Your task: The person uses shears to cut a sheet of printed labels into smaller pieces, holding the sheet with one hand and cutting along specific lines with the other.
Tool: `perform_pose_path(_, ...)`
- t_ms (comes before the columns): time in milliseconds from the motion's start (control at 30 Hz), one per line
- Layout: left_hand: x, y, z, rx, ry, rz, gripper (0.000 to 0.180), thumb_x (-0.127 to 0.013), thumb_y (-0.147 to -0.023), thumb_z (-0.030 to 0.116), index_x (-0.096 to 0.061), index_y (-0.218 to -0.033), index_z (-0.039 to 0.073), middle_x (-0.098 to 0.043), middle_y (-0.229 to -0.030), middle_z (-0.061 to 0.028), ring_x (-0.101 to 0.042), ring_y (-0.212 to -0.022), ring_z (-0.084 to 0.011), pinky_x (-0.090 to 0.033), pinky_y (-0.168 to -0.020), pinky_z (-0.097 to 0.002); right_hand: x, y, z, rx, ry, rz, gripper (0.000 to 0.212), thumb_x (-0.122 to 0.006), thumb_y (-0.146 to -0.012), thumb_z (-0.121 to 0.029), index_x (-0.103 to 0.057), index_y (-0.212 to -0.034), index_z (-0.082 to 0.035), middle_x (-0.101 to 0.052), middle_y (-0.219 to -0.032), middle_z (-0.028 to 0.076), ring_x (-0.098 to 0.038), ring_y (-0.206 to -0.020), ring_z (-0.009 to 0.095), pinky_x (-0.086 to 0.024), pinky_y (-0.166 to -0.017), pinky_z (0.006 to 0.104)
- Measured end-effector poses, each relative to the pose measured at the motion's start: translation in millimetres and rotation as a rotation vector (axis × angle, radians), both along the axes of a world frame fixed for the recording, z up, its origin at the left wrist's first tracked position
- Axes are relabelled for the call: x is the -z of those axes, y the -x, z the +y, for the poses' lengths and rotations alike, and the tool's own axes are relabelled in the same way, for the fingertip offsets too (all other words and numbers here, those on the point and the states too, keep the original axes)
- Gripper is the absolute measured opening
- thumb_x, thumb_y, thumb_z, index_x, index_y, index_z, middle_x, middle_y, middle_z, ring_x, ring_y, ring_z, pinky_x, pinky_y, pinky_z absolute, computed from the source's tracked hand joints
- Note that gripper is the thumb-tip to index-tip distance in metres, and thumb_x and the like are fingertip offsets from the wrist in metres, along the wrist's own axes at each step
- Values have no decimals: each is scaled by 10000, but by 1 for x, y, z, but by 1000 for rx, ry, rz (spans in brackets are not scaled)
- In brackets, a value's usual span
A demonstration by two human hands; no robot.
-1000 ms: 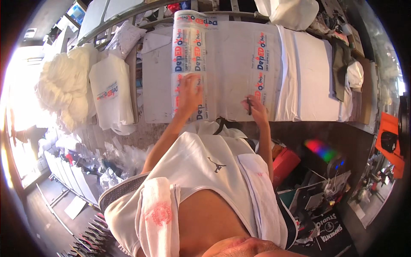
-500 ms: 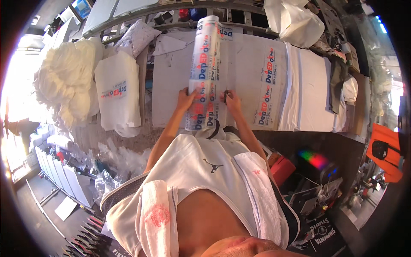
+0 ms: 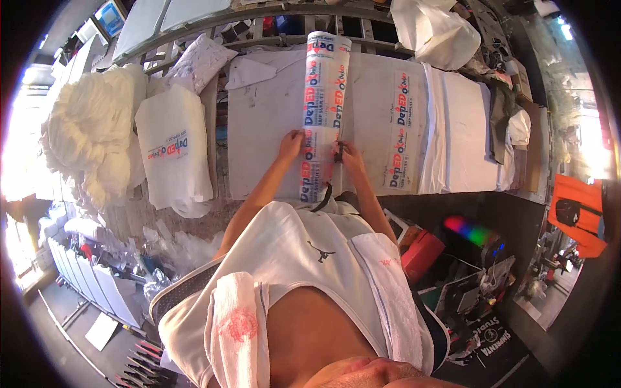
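Observation:
A long roll of clear film (image 3: pixel 318 97) printed in red and blue stands lengthwise across the table, its far end pointing away from me. My left hand (image 3: pixel 291 146) has its fingers closed against the roll's left side. On the right side, my right hand (image 3: pixel 352 159) is closed around a small dark object (image 3: pixel 337 152), whose kind I cannot make out, close beside the roll. To the right, a flat sheet of the same printed film (image 3: pixel 378 123) lies over the white table surface (image 3: pixel 265 123).
White folded cloth (image 3: pixel 459 129) covers the table's right part. Printed white bags (image 3: pixel 173 149) and a bulky white fabric heap (image 3: pixel 94 129) are at left. A metal rack (image 3: pixel 259 32) runs along the back. A red box (image 3: pixel 422 255) and a lit speaker (image 3: pixel 469 231) stand below right.
The roll has shifted to the right over the flat film, and my left hand has moved right with it. My right hand stays nearly in place, now nearer the roll.

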State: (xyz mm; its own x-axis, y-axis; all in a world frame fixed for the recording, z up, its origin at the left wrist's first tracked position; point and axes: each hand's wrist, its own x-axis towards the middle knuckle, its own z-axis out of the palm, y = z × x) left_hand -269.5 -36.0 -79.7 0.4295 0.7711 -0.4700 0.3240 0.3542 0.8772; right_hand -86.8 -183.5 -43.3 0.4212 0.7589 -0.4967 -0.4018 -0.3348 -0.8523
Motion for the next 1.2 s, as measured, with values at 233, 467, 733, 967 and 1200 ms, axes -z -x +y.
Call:
perform_pose_path(233, -70, -65, -45, -13, -10, -23, 479, -791, -870, 255, -535, -1092, -84, -666, -963, -168, -728, -785, -218, -605, -650, -349, 15, -26, -24, 146, 97, -143, 425, -749, -895, -285, -646, -1215, -26, -665, -897, 12, -585, -745, 92, -430, -627, 239)
perform_pose_path(467, -109, -90, -41, 190, -27, 153, 744, -876, -756, 382, -482, -1150, -111, -699, -879, -160, -730, -668, -216, -609, -567, -338, 18, -48, -37, 89, 116, -174, 399, -755, -898, -289, -647, -1182, -32, -701, -965, 49, -615, -832, 95, -462, -673, 249)
perform_pose_path(733, -60, -83, -28, 15, 110, 97, 747, -893, -690, 421, -545, -1102, -96, -697, -919, -196, -719, -727, -226, -567, -562, -365, 19, -32, -18, 12, 31, -796, 352, -699, -907, -194, -643, -1213, -31, -736, -964, 78, -670, -821, 131, -520, -734, 306)
perform_pose_path(967, -57, 9, 30, -15, -244, 449, 816, -885, -647, 357, -517, -1221, -91, -699, -1033, -261, -707, -942, -373, -552, -819, -438, -33, 11, 15, -96, 101, -571, 391, -749, -815, -220, -653, -1159, -61, -746, -923, 129, -728, -866, 269, -539, -768, 375)
perform_pose_path(1200, -81, 73, 53, -136, -216, 530, 862, -877, -649, 351, -460, -1279, -64, -694, -1053, -282, -693, -987, -404, -541, -846, -445, -18, 34, 47, -134, 328, -932, 338, -718, -776, -263, -661, -1064, -96, -719, -888, 170, -695, -834, 379, -528, -733, 470)
